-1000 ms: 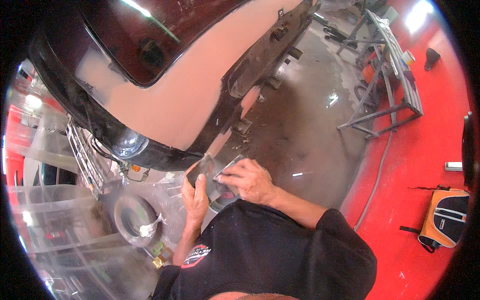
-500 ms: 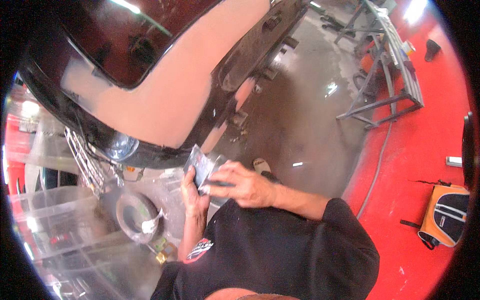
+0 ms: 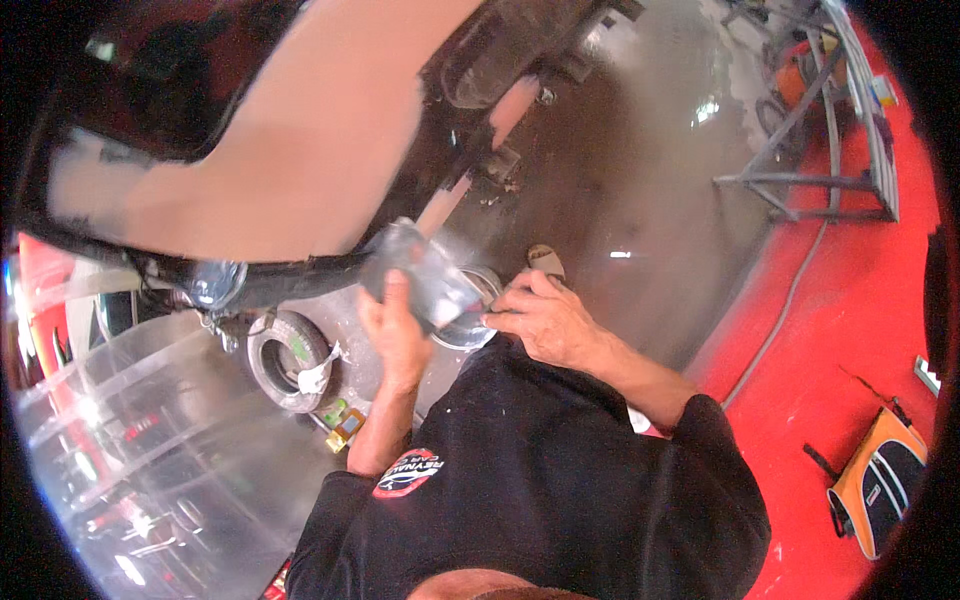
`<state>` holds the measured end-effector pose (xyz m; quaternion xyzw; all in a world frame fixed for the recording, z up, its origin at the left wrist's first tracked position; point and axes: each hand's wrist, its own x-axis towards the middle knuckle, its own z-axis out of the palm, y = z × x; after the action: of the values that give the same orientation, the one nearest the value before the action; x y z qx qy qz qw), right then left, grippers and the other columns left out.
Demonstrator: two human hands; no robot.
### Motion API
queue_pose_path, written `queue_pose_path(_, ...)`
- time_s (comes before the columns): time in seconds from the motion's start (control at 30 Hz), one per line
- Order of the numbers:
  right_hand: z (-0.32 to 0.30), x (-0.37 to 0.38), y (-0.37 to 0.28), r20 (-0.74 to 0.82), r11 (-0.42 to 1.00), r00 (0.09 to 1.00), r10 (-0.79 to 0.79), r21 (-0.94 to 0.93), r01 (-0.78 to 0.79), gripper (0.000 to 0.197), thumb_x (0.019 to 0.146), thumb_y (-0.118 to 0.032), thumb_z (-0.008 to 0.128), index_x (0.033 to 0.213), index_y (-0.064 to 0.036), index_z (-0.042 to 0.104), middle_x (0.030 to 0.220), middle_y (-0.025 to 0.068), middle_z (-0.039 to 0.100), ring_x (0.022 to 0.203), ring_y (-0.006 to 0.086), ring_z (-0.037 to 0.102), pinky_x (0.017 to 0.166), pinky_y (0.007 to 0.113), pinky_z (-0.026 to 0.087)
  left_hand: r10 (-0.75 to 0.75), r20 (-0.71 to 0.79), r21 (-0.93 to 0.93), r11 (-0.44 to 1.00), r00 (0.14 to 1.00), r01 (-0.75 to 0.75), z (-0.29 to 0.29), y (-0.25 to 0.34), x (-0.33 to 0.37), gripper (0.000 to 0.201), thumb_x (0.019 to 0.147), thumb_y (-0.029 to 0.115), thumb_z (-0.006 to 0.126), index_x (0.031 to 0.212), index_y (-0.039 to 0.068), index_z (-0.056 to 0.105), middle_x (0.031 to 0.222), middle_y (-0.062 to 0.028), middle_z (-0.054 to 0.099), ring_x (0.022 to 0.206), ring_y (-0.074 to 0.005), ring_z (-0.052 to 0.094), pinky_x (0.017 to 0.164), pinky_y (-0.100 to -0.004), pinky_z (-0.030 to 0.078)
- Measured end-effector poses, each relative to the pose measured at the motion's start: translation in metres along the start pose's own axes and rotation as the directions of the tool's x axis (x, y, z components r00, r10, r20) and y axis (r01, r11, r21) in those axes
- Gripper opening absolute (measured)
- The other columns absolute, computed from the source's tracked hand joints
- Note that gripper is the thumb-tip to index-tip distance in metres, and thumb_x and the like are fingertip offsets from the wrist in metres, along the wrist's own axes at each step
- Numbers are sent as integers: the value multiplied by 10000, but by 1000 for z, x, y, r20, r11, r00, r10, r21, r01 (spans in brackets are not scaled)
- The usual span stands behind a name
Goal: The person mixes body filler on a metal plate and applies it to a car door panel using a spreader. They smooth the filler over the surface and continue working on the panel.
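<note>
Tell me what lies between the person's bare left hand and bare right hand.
Head view: a flat grey plate, gripped by the left hand, and, beyond it, part of a round, pale-rimmed object.

Black fisheye rim, bowed edges; glare on floor, plastic sheeting; plate blurred.

Blur smears the grey plate, and most fingers of the left hand are hidden behind it. Whether the right hand pinches anything cannot be told; it covers part of a shoe. The upper edge crops the car and the metal stand; the dark left rim cuts off the clear plastic sheeting.
</note>
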<state>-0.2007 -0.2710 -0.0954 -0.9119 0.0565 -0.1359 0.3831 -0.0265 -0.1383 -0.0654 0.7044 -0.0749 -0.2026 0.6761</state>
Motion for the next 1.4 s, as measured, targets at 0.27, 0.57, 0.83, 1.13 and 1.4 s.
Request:
queue_pose_path(0.27,22,-12,149,-163,436,489,857,734,-520,333,857,3,595,1176,16,689,1110,125,721,1040,195,657,944,331,499,-186,177,728,685,966,-1,-18,-106,8,410,1022,208,526,1315,-78,549,1251,-264,644,1177,-354,615,1043,-432,433)
queue_pose_path(0.57,37,94,310,-592,780,508,625,492,-386,395,864,-9,587,1252,-11,661,1060,161,727,963,235,675,881,360,512,-462,-102,968,158,881,195,-199,-284,-47,388,996,253,558,1231,-55,577,1044,-323,681,1026,-497,651,828,-523,522)
queue_pose_path(0.83,71,154,376,-599,783,528,603,570,-249,377,859,-67,653,1235,-32,669,1103,197,712,1022,364,687,914,406,522,-444,-90,954,219,892,205,-217,-282,-79,368,976,203,562,1235,-59,569,995,-315,686,974,-472,676,807,-492,532)
queue_pose_path(1.13,90,197,338,-700,814,438,564,384,-436,468,793,-55,685,1260,-53,662,1034,173,695,966,351,691,879,400,547,-435,-70,894,372,898,250,-192,-284,-62,308,993,183,564,1220,-23,593,1040,-286,698,1013,-455,676,838,-474,531)
queue_pose_path(1.4,117,164,335,-744,918,571,347,145,-368,554,758,48,641,1292,-102,657,1036,127,684,903,313,675,900,386,546,-513,-179,902,255,839,349,-202,-276,-56,335,992,188,564,1255,-17,594,1077,-273,704,1029,-420,688,853,-469,525)
